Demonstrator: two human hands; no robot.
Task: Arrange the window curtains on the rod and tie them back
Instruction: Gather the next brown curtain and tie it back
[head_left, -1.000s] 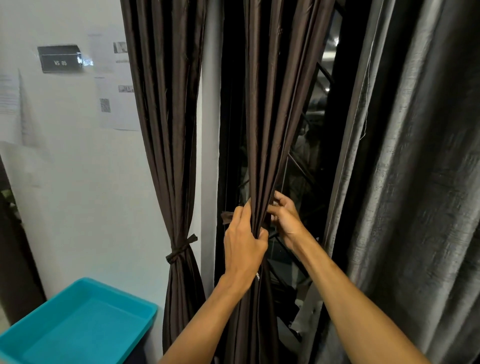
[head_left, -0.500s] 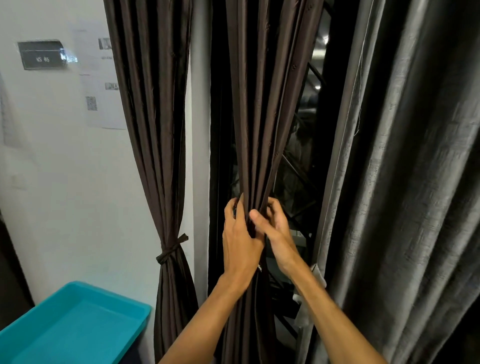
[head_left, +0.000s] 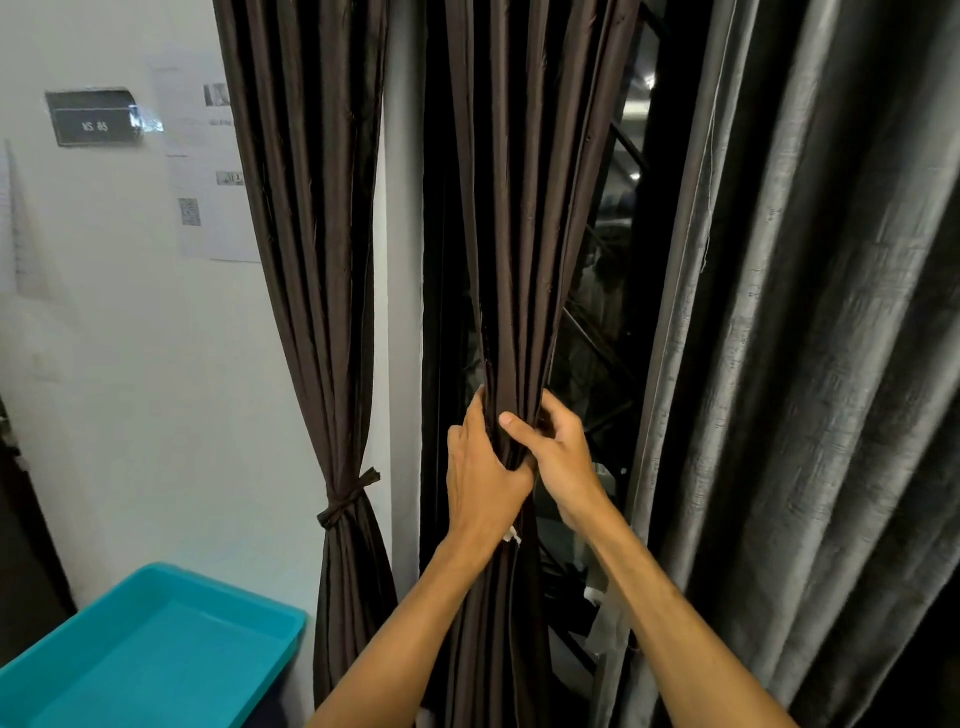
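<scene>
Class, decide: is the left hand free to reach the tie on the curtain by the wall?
Likely not yet: the left hand grips the middle curtain, bunching it with the right hand. No obstacle stands before the tie, so letting go would suffice.

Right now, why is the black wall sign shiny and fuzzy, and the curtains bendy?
Head view: glare sits at the right edge of the black sign, and its lettering is soft; head view: the wide lens seems to bow the grey curtain near the frame edge; head view: the left hand and right hand gripping the brown curtain look sharp.
</scene>
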